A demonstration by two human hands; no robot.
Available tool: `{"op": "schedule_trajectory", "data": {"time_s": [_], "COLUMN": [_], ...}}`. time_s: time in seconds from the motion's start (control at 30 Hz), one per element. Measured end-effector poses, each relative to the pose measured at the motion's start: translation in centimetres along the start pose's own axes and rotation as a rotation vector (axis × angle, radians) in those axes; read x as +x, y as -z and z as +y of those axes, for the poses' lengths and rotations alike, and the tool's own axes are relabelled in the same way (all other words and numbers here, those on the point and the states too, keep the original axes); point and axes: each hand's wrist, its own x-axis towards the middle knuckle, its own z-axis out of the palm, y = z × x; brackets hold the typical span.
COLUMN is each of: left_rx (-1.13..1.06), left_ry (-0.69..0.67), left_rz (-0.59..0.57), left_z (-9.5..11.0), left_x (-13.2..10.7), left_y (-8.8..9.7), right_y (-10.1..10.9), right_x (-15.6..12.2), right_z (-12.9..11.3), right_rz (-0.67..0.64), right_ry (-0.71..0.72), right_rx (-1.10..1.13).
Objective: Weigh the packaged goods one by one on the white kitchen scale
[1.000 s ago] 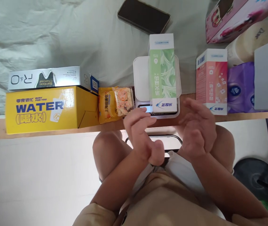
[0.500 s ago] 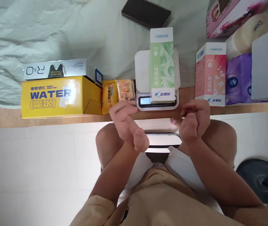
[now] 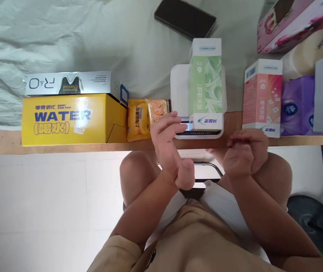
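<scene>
A green-and-white toothpaste box (image 3: 205, 85) lies on a white kitchen scale (image 3: 180, 90), reaching past its far edge. My left hand (image 3: 170, 147) hangs at the table edge in front of the scale, fingers apart and holding nothing. Its fingertips cover part of the scale's lit display; whether they touch it I cannot tell. By the table edge to the right of the scale is my right hand (image 3: 245, 153), fingers curled closed, with nothing visible in it. Just beyond that hand stands a red-and-white toothpaste box (image 3: 262, 98).
Left of the scale sit a yellow WATER box (image 3: 65, 119), a silver R&O box (image 3: 93, 83), a yellow soap packet (image 3: 138, 119) and a wrapped snack (image 3: 157, 107). A phone (image 3: 185, 17) lies behind. Purple wipes (image 3: 296, 102), a cream bottle (image 3: 314, 49) and a pink box (image 3: 289, 26) crowd the right.
The whole view has shifted, so the table things appear farther right. My left hand has moved up and right, its fingers now over the scale's display edge. The green box stays on the scale.
</scene>
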Motion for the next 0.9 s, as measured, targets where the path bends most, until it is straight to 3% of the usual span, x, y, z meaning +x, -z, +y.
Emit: {"op": "schedule_trajectory", "data": {"time_s": [0.17, 0.27, 0.43, 0.57, 0.7, 0.9], "left_rx": [0.084, 0.088, 0.079, -0.021, -0.088, -0.131], "left_ry": [0.037, 0.030, 0.066, 0.143, 0.215, 0.185], "left_rz": [-0.016, -0.077, -0.254, -0.367, -0.381, -0.289], "left_z": [0.9, 0.9, 0.7, 1.1, 1.4, 1.5], "left_x": [0.5, 0.8, 0.6, 0.5, 0.5, 0.5], "left_y": [0.3, 0.6, 0.8, 1.0, 0.8, 0.8], "right_y": [-0.2, -0.1, 0.3, -0.4, -2.6, -4.7], "right_x": [0.7, 1.4, 3.4, 6.7, 9.9, 11.1], "right_z": [-0.2, -0.9, -4.4, -7.5, -9.6, -9.0], "right_rz": [0.196, 0.224, -0.004, -0.199, -0.307, -0.423], "right_ry": [0.053, 0.057, -0.072, -0.158, -0.221, -0.059], "right_rx": [0.163, 0.137, -0.039, -0.289, -0.593, -0.825]}}
